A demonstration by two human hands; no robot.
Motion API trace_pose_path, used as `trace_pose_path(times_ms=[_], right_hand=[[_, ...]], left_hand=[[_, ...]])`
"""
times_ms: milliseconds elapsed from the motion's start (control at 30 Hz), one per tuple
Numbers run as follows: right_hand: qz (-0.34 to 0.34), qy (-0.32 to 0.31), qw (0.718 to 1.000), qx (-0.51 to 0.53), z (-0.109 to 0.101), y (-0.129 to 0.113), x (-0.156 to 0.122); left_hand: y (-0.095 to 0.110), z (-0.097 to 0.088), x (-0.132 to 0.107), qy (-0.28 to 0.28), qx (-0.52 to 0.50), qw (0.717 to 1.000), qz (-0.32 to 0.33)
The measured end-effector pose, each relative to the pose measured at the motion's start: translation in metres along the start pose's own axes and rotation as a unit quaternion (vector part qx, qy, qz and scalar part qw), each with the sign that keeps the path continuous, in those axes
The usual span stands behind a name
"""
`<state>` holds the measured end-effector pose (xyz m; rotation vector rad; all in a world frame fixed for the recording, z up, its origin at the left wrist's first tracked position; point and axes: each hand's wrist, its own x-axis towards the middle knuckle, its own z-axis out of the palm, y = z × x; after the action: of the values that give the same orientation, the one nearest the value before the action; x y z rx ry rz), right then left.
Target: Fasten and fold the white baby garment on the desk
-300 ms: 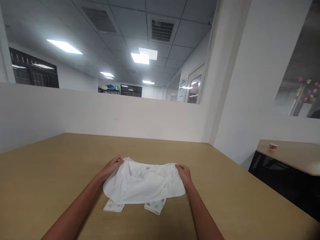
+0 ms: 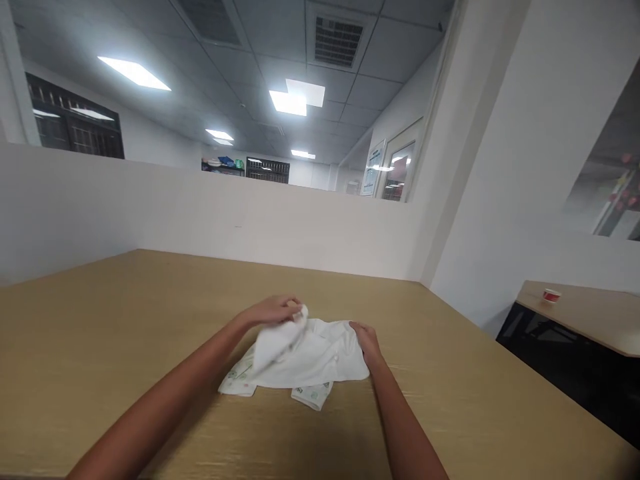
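Observation:
A small white shirt (image 2: 320, 357) lies folded over on the table, its two patterned sleeves sticking out at the near side. One patterned sleeve (image 2: 240, 380) shows at the left, the other patterned sleeve (image 2: 313, 395) nearer the middle. My left hand (image 2: 275, 309) is closed on the shirt's far left edge and holds it raised, the cloth folding over toward the right. At the far right corner, my right hand (image 2: 366, 340) grips the cloth, its fingertips partly hidden by the fabric.
The wide wooden table (image 2: 150, 320) runs back to a low white partition (image 2: 270, 227). Over to the right, a second table (image 2: 585, 313) bears a red and white cup (image 2: 551, 295). A white wall (image 2: 490, 167) borders the right side.
My left hand has moved right and slightly up with the shirt's left edge, folding it inward and uncovering more of the left sleeve. My right hand keeps its hold on the right corner.

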<state>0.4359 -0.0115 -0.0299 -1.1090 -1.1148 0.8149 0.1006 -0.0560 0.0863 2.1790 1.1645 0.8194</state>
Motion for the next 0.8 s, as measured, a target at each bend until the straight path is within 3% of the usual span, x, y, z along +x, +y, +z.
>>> trace_pose_path(times_ms=[100, 200, 267, 300, 333, 367, 400, 433, 467, 567, 633, 700, 767, 800], right_hand=[[0.004, 0.006, 1.000, -0.004, -0.001, -0.006, 0.000], [-0.001, 0.003, 1.000, 0.008, 0.009, -0.024, -0.010], [-0.011, -0.044, 0.998, 0.032, 0.021, -0.044, -0.028], [-0.017, -0.119, 0.991, 0.051, 0.028, -0.056, -0.040], [-0.026, -0.232, 0.971, 0.045, 0.034, -0.068, -0.053], [-0.033, -0.367, 0.929, 0.035, 0.039, -0.079, -0.065], [-0.043, -0.464, 0.884, 0.026, 0.043, -0.088, -0.075], [-0.058, -0.499, 0.865, -0.006, 0.045, -0.096, -0.081], [-0.078, -0.486, 0.869, -0.047, 0.044, -0.100, -0.084], [-0.112, -0.320, 0.928, -0.153, 0.028, -0.100, -0.074], [-0.102, -0.250, 0.939, -0.215, 0.014, -0.091, -0.062], [-0.053, -0.308, 0.910, -0.273, 0.004, -0.080, -0.055], [-0.013, -0.395, 0.863, -0.315, 0.003, -0.068, -0.053], [-0.015, -0.408, 0.849, -0.335, 0.007, -0.062, -0.053]], left_hand=[[-0.012, 0.015, -0.012, 0.034, 0.087, 0.994, 0.062], [-0.062, 0.020, -0.028, 0.147, 0.068, 0.986, 0.046], [-0.098, 0.020, -0.034, 0.208, 0.053, 0.976, 0.042], [-0.113, 0.019, -0.035, 0.220, 0.053, 0.973, 0.041], [-0.125, 0.018, -0.034, 0.220, 0.056, 0.973, 0.040], [-0.133, 0.017, -0.034, 0.211, 0.062, 0.975, 0.036], [-0.139, 0.015, -0.033, 0.197, 0.069, 0.977, 0.031], [-0.141, 0.014, -0.032, 0.180, 0.076, 0.980, 0.025], [-0.142, 0.012, -0.032, 0.163, 0.084, 0.983, 0.019], [-0.135, 0.008, -0.037, 0.120, 0.101, 0.988, 0.014], [-0.131, 0.006, -0.043, 0.083, 0.107, 0.991, 0.006], [-0.128, 0.006, -0.048, 0.035, 0.102, 0.994, -0.004], [-0.128, 0.007, -0.050, -0.011, 0.090, 0.996, 0.001], [-0.128, 0.007, -0.051, -0.027, 0.084, 0.996, 0.011]])
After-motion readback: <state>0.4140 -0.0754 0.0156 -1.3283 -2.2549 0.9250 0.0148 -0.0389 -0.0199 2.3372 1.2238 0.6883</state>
